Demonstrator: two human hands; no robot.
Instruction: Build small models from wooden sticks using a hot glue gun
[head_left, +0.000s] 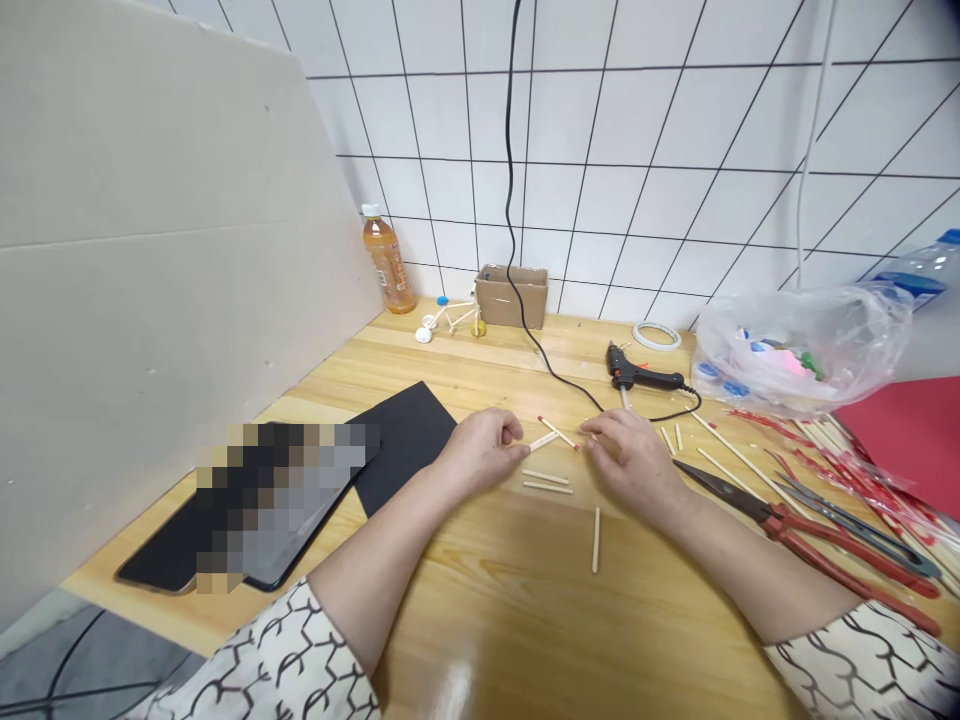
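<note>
My left hand [486, 452] is closed, thumb and fingers pinching the near end of a short pale wooden stick [543, 441]. Across that stick's far end lies another stick with red ends [558, 432], slanting down to the right. My right hand [628, 456] is just right of the red-ended stick, its thumb and forefinger apart and nothing visible held between them. Two short sticks [546, 477] lie side by side below the hands. A single stick [596, 540] points toward me nearer the front. Beyond my right hand rests a black glue gun [645, 375] with its cord.
Red-handled scissors [795, 525], tweezers [855, 525] and bundled sticks [840, 450] lie at right. A plastic bag [810, 350], tape roll [656, 335], cardboard box [517, 300], small stick bicycle [450, 318] and bottle [388, 262] stand behind. Phones [161, 535] and black card [405, 435] lie left.
</note>
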